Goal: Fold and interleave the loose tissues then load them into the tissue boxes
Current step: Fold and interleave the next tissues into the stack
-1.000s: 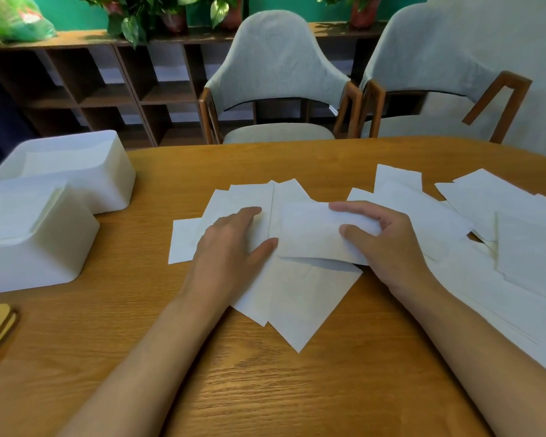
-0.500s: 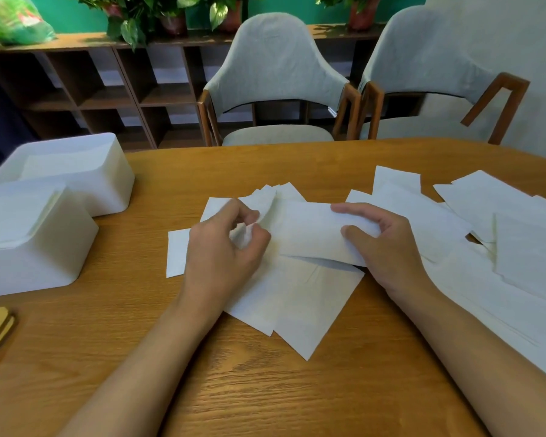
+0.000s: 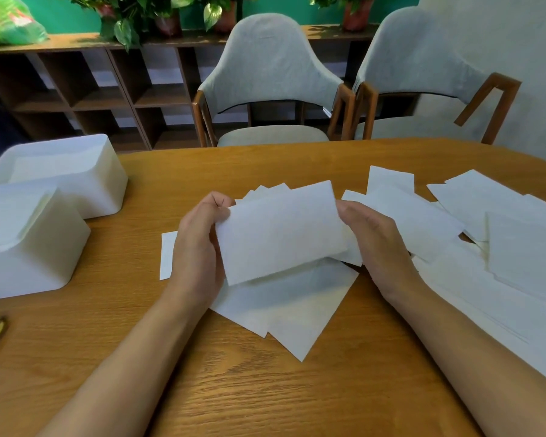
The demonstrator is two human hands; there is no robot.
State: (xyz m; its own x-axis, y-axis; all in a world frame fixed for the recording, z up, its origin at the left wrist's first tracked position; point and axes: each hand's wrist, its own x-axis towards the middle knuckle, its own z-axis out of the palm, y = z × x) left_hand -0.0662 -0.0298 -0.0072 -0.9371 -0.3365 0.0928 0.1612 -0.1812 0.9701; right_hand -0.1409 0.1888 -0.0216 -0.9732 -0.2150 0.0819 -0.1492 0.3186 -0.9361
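Lift of folded tissue stack (image 3: 281,230) off table (image 3: 265,392), right of near tissue box (image 3: 29,257); flat on table second ago. Ends pinched by left hand (image 3: 196,247) and right hand (image 3: 374,238). Probably ready for loading; loose tissues (image 3: 501,241) farther right pending.

Bright, evenly lit from overhead. Faint soft shadows on the table (image 3: 265,389). Bowed at the edges, slightly soft.

Likely a dining or meeting room: wooden table (image 3: 265,389), padded chairs (image 3: 270,67) at twelve and one o'clock, cubby shelf (image 3: 85,99) with potted plants (image 3: 130,17) at eleven.
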